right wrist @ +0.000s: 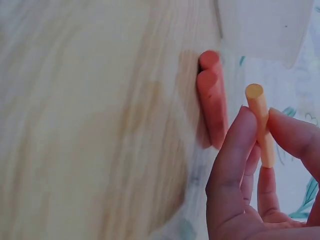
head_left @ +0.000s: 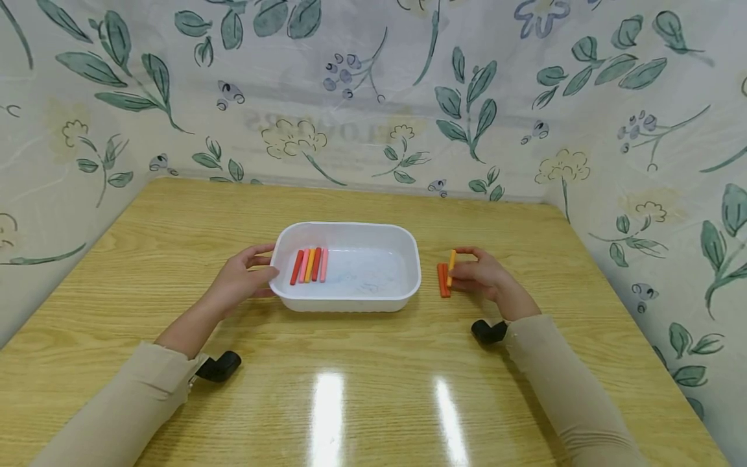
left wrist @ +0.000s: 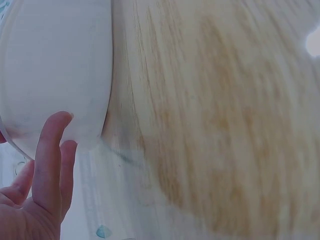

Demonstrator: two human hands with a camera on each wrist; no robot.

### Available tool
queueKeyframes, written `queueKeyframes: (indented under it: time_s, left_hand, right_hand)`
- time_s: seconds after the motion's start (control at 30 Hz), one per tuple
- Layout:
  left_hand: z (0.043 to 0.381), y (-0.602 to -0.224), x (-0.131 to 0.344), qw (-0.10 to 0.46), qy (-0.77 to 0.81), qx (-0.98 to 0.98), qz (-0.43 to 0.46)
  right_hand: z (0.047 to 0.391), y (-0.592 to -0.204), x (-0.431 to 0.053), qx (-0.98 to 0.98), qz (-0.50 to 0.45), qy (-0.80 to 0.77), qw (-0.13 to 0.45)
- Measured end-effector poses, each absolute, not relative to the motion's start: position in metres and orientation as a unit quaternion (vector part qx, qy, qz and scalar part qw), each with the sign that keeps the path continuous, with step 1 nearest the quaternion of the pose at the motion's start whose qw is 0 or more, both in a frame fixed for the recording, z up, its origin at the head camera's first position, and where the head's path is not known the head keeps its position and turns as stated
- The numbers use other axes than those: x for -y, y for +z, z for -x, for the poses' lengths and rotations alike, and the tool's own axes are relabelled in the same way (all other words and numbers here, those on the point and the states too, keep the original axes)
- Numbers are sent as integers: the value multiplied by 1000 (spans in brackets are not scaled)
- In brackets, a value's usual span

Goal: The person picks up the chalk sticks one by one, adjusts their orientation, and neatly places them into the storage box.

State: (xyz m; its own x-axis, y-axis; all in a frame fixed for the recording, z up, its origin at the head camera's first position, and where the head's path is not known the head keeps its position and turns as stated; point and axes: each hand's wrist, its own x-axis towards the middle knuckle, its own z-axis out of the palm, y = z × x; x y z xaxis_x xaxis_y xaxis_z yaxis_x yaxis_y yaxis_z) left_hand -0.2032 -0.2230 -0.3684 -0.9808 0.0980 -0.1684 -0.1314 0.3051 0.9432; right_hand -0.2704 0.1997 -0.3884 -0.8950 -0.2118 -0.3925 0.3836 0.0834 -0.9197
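Observation:
A white plastic tub (head_left: 345, 305) stands on the table, with several red, pink and yellow chalk sticks (head_left: 308, 265) side by side at its left end. My left hand (head_left: 242, 275) holds the tub by its left end; the left wrist view has fingers (left wrist: 50, 160) against the outer wall. To the right of the tub, my right hand (head_left: 481, 275) pinches a yellow-orange chalk stick (right wrist: 260, 120) between thumb and fingertips. Two orange-red chalk sticks (head_left: 443, 280) lie together on the table just beside that hand.
The wooden table (head_left: 262, 415) runs back to a flowered cloth (head_left: 373, 97) that hangs behind and at both sides. Dark camera mounts (head_left: 489, 332) stick out from both wrists. Bright reflections show on the near tabletop.

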Motion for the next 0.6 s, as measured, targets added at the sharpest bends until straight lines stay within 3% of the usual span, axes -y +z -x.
queueKeyframes:
  time_s: [0.6]
  left_hand:
    - [204, -369, 223, 93, 588, -803, 13]
  right_hand:
    - [277, -364, -174, -654, -79, -720, 219]
